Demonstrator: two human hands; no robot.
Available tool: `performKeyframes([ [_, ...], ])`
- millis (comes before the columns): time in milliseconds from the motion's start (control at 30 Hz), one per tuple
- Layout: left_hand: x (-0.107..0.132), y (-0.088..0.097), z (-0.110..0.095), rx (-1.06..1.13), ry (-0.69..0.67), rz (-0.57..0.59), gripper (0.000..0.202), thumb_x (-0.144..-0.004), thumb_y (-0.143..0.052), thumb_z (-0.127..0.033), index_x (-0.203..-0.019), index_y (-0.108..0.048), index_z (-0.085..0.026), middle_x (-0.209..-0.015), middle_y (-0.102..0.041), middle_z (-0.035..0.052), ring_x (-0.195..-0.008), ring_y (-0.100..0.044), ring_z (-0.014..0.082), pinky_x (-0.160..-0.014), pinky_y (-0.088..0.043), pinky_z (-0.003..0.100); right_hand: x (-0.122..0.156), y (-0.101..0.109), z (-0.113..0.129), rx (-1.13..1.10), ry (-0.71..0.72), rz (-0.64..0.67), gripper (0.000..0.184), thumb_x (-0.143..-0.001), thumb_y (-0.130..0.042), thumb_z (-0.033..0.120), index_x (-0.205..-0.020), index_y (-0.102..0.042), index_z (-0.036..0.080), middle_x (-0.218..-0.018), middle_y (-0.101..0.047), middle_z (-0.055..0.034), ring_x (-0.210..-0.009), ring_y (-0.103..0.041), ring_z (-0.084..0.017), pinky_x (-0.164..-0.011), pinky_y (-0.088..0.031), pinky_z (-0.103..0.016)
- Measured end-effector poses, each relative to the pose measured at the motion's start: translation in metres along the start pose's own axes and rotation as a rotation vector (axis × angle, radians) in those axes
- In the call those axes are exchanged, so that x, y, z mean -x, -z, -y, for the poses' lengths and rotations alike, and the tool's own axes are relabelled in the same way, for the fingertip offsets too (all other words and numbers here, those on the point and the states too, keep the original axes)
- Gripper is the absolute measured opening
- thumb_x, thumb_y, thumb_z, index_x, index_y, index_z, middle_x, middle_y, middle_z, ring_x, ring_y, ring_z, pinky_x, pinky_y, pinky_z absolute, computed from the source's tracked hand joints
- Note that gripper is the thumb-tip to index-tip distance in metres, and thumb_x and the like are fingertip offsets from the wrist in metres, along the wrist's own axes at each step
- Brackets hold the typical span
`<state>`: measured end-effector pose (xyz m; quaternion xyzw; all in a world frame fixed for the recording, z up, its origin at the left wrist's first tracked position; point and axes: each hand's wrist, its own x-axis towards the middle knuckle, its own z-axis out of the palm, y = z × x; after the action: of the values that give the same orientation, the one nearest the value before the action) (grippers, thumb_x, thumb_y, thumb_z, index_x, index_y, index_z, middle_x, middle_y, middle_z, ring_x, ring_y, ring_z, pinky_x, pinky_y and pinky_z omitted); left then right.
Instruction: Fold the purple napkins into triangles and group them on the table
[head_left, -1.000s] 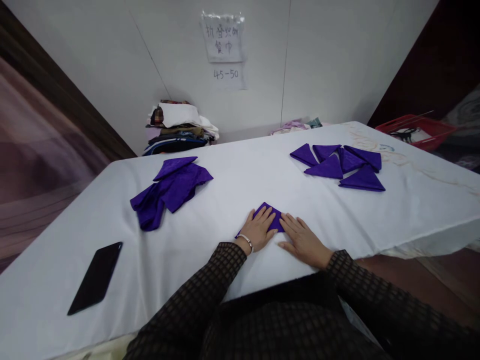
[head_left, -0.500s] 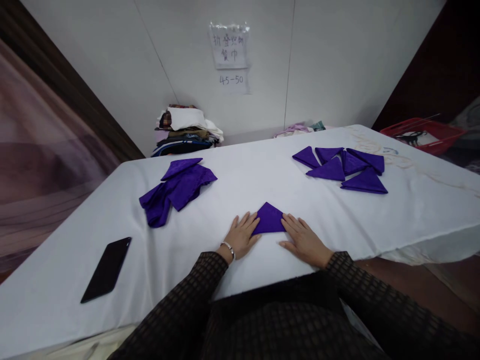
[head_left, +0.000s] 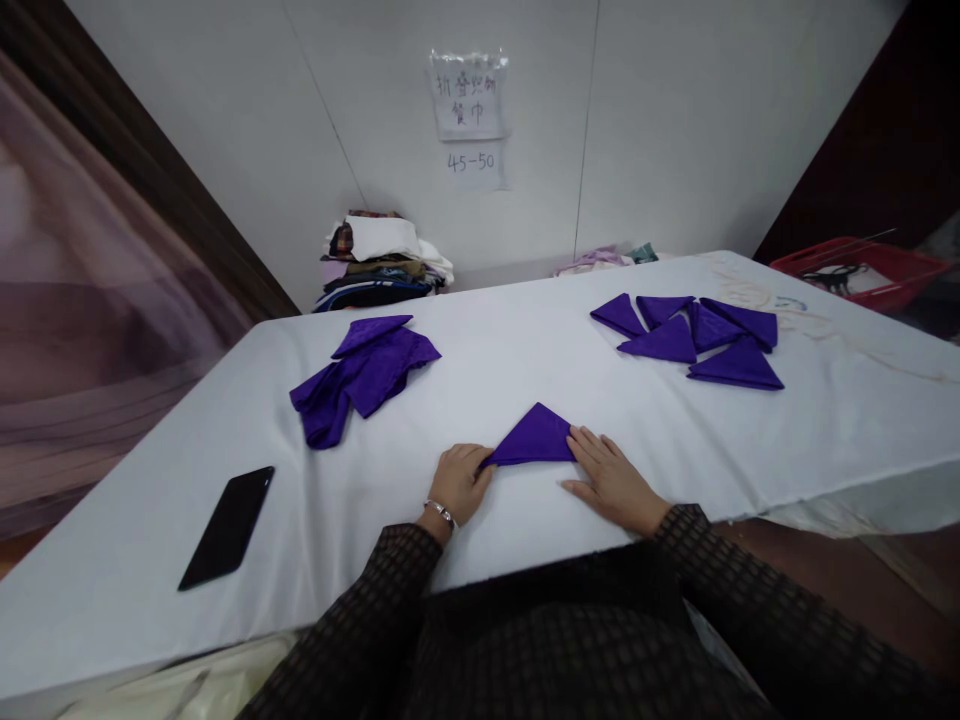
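Observation:
A purple napkin folded into a triangle [head_left: 535,437] lies near the front edge of the white-covered table [head_left: 487,370]. My left hand [head_left: 459,482] has its fingers curled, pinching the triangle's left corner. My right hand [head_left: 611,480] lies flat and open on the cloth, fingertips touching the triangle's right corner. Several folded purple triangles [head_left: 694,335] sit in a cluster at the far right. A pile of unfolded purple napkins [head_left: 360,372] lies at the far left.
A black phone [head_left: 228,525] lies on the table at the left front. Folded clothes [head_left: 382,260] are stacked by the wall behind the table. A red basket [head_left: 862,268] stands at the far right. A paper sign [head_left: 469,95] hangs on the wall.
My left hand slid off the top of the napkin to its left corner and curled into a pinch. The whole triangle now shows. My right hand stayed put.

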<state>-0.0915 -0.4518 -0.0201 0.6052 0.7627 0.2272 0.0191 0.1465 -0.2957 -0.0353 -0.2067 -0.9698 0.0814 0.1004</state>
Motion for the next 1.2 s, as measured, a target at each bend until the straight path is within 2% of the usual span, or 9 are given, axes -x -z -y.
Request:
performKeyframes([
  [100, -0.001, -0.003, -0.001, 0.050, 0.023, -0.047, 0.022, -0.081, -0.053, -0.021, -0.099, -0.064, -0.020, -0.092, -0.067, 0.0046, -0.090, -0.058, 0.0211, -0.083, -0.045, 0.039, 0.000, 0.000, 0.000, 0.004, 0.001, 0.007, 0.069, -0.090, -0.030, 0.059, -0.143, -0.032, 0.013, -0.149, -0.028, -0.0136, -0.138, -0.022, -0.025, -0.110, -0.023, -0.046],
  [300, 0.000, -0.006, -0.001, 0.147, 0.041, -0.117, 0.019, -0.080, -0.052, -0.018, -0.095, -0.064, -0.021, -0.089, -0.066, 0.0027, -0.087, -0.058, 0.0178, -0.081, -0.047, 0.034, 0.000, 0.001, 0.000, 0.011, -0.002, 0.010, 0.069, -0.091, -0.030, 0.059, -0.142, -0.033, 0.012, -0.149, -0.028, -0.0136, -0.139, -0.021, -0.025, -0.110, -0.024, -0.046],
  [433, 0.005, -0.001, -0.002, 0.147, 0.069, -0.080, 0.022, -0.080, -0.049, -0.017, -0.095, -0.064, -0.022, -0.090, -0.067, 0.0022, -0.088, -0.058, 0.0181, -0.083, -0.047, 0.035, 0.000, 0.000, 0.000, 0.004, 0.001, 0.007, 0.069, -0.091, -0.031, 0.058, -0.143, -0.030, 0.014, -0.150, -0.028, -0.0130, -0.139, -0.021, -0.025, -0.110, -0.024, -0.046],
  [533, 0.009, 0.003, -0.006, 0.109, 0.061, -0.029, 0.032, -0.075, -0.053, -0.016, -0.106, -0.061, -0.022, -0.100, -0.066, 0.0035, -0.095, -0.057, 0.0205, -0.087, -0.045, 0.037, 0.001, -0.001, -0.001, -0.001, 0.003, 0.007, 0.069, -0.091, -0.031, 0.058, -0.144, -0.028, 0.015, -0.150, -0.027, -0.0130, -0.139, -0.021, -0.025, -0.110, -0.024, -0.047],
  [633, 0.008, 0.005, -0.009, 0.058, 0.055, 0.013, 0.039, -0.074, -0.058, -0.022, -0.113, -0.058, -0.022, -0.107, -0.064, 0.0049, -0.101, -0.055, 0.0232, -0.090, -0.043, 0.040, 0.001, -0.001, -0.001, -0.007, 0.010, 0.003, 0.069, -0.091, -0.031, 0.057, -0.146, -0.024, 0.016, -0.150, -0.027, -0.0132, -0.139, -0.020, -0.026, -0.110, -0.023, -0.048],
  [700, 0.005, 0.003, -0.009, 0.047, 0.070, 0.028, 0.033, -0.078, -0.056, -0.025, -0.111, -0.059, -0.022, -0.106, -0.064, 0.0051, -0.100, -0.055, 0.0231, -0.089, -0.043, 0.040, 0.001, 0.000, -0.001, -0.009, 0.008, 0.004, 0.069, -0.091, -0.032, 0.057, -0.146, -0.024, 0.016, -0.150, -0.027, -0.0133, -0.139, -0.019, -0.026, -0.110, -0.023, -0.048],
  [933, -0.001, -0.001, -0.005, 0.076, 0.139, 0.009, 0.022, -0.079, -0.051, -0.015, -0.096, -0.063, -0.022, -0.089, -0.065, 0.0025, -0.090, -0.057, 0.0189, -0.084, -0.046, 0.035, 0.000, 0.004, 0.002, 0.011, -0.010, 0.034, 0.069, -0.091, -0.029, 0.058, -0.142, -0.034, 0.011, -0.149, -0.028, -0.0140, -0.139, -0.021, -0.025, -0.110, -0.023, -0.045],
  [1200, 0.002, 0.000, -0.007, 0.052, 0.180, -0.007, 0.015, -0.079, -0.052, -0.015, -0.087, -0.063, -0.022, -0.080, -0.063, 0.0007, -0.084, -0.056, 0.0169, -0.078, -0.045, 0.031, 0.000, 0.000, 0.000, -0.007, 0.009, -0.011, 0.068, -0.091, -0.032, 0.057, -0.144, -0.029, 0.015, -0.149, -0.029, -0.0134, -0.138, -0.022, -0.026, -0.109, -0.024, -0.048],
])
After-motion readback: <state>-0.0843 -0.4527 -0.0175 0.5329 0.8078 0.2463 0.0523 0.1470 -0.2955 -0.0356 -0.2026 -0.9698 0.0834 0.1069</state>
